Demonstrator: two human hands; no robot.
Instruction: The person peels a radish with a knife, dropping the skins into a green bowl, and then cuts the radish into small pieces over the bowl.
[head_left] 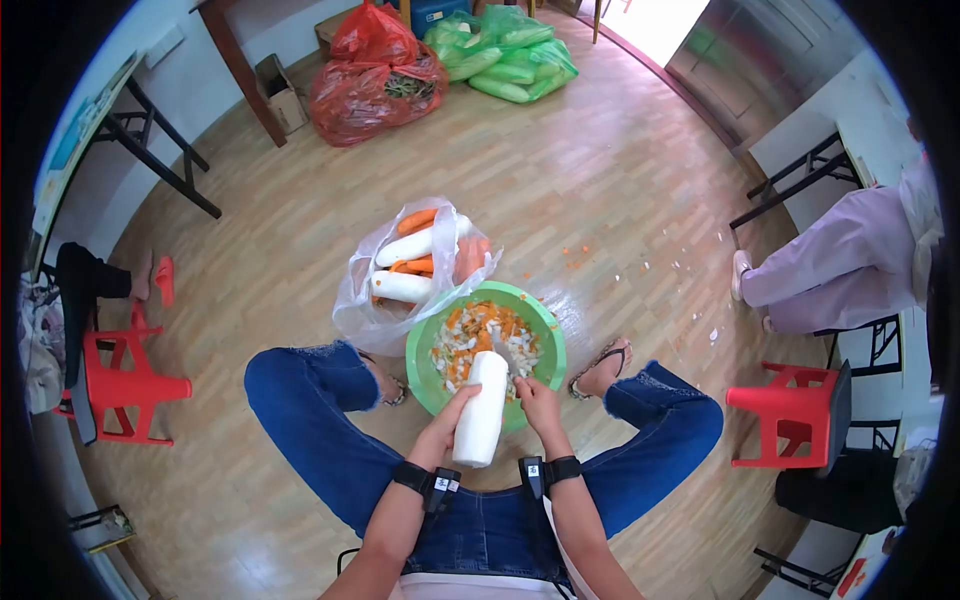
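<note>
A thick peeled white radish (481,410) slants over the near rim of a green basin (552,345). My left hand (452,420) is closed around its left side. My right hand (538,402) is closed on a knife (501,345), whose grey blade shows beside the radish's far end; the handle is mostly hidden in the fist. Chopped orange and white vegetable pieces (462,335) lie in the basin. Against the basin's far left side leans a clear plastic bag (355,300) holding several carrots (417,221) and white radishes (405,246).
Red bags (375,85) and green bags (520,70) stand by the far wall. Red stools (135,375) are at both sides. Two seated people are partly visible, one with pale trousers (850,245) at right. Scraps (575,255) lie scattered on the wooden floor.
</note>
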